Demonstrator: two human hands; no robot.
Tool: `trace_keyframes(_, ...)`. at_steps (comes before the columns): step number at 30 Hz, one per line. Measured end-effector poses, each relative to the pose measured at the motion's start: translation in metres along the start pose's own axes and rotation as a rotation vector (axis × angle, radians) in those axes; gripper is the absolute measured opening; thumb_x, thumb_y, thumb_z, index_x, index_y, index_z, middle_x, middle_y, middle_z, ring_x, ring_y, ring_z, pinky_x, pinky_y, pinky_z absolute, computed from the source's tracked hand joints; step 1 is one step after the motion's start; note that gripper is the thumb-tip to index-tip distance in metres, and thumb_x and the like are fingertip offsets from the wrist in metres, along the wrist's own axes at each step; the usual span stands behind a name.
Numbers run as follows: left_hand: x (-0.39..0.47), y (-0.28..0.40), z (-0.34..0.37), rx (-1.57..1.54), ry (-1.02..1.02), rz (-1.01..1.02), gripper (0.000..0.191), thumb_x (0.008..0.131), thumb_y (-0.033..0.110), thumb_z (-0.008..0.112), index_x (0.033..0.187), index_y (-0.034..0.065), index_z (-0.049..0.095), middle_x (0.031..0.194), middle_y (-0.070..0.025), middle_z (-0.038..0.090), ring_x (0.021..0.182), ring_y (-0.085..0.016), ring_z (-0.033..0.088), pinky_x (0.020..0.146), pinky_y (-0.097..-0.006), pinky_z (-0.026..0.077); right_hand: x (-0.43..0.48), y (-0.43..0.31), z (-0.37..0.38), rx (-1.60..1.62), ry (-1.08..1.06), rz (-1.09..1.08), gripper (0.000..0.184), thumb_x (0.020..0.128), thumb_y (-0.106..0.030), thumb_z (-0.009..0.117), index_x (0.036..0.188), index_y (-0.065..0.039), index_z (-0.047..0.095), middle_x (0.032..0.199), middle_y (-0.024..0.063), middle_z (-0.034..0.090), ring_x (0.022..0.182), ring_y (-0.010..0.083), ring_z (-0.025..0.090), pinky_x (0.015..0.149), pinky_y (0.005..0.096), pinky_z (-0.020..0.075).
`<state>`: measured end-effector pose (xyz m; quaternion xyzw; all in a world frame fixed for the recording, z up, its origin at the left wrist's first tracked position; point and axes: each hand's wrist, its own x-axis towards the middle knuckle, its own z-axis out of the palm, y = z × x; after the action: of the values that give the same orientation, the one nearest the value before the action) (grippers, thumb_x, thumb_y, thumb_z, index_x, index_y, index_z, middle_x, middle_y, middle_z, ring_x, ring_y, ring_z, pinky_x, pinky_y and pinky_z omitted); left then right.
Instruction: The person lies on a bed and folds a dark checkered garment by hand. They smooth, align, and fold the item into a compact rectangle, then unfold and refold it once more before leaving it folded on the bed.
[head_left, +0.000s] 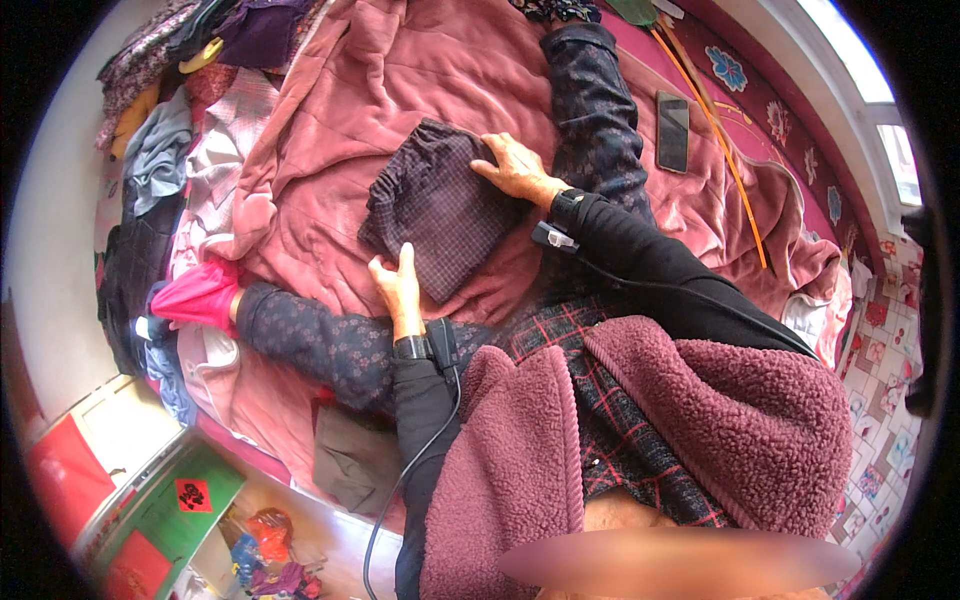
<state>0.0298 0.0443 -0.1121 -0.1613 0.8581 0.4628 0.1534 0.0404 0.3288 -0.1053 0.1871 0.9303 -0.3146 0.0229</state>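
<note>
A dark checked garment with a gathered elastic edge (457, 210) lies folded on a pink plush blanket (330, 150), between my outstretched legs. My left hand (399, 289) is at its lower left edge, thumb raised and fingers partly curled; whether it pinches the cloth I cannot tell. At the garment's upper right edge is my right hand (519, 166), palm down with thumb and fingers apart, its fingertips at the cloth. Both wrists wear black bands with small cabled devices.
A smartphone (673, 132) and an orange stick (720, 142) lie to the right. Piled clothes (157, 157) line the bed's left side. A folded grey-brown garment (356, 457) rests by my left leg. Plastic bags (270, 536) are below the bed edge.
</note>
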Motion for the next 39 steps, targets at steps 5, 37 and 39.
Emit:
trace_keyframes(5,0.012,0.014,0.007,-0.174,-0.007,0.043,0.082,0.08,0.027,0.081,0.135,-0.0173,0.041,0.138,-0.0269,0.051,0.128,-0.032,0.049,0.108,-0.0377,0.038,0.007,-0.008,0.008,0.328,-0.215,0.241,0.053,0.083,-0.03,0.073,0.124,0.0,0.06,0.109,0.0158,0.07,0.101,0.0262,0.067,0.091,0.0379,0.0507)
trace_keyframes(37,0.039,0.086,0.006,0.384,0.038,0.882,0.045,0.07,0.011,0.076,0.11,0.0039,0.056,0.107,-0.0194,0.057,0.106,-0.039,0.054,0.095,-0.0487,0.043,0.011,-0.039,-0.016,0.259,0.065,-0.126,0.034,0.074,-0.022,0.071,0.106,-0.011,0.067,0.106,0.0136,0.068,0.105,0.0342,0.064,0.09,0.0432,0.0505)
trace_keyframes(39,0.027,0.083,0.005,0.375,-0.003,0.825,0.047,0.071,0.011,0.075,0.112,0.003,0.054,0.109,-0.0203,0.057,0.106,-0.04,0.054,0.094,-0.0492,0.043,-0.004,-0.041,-0.018,0.353,0.11,-0.266,0.033,0.075,-0.02,0.07,0.106,-0.011,0.065,0.106,0.0139,0.068,0.103,0.0349,0.064,0.09,0.0433,0.0508)
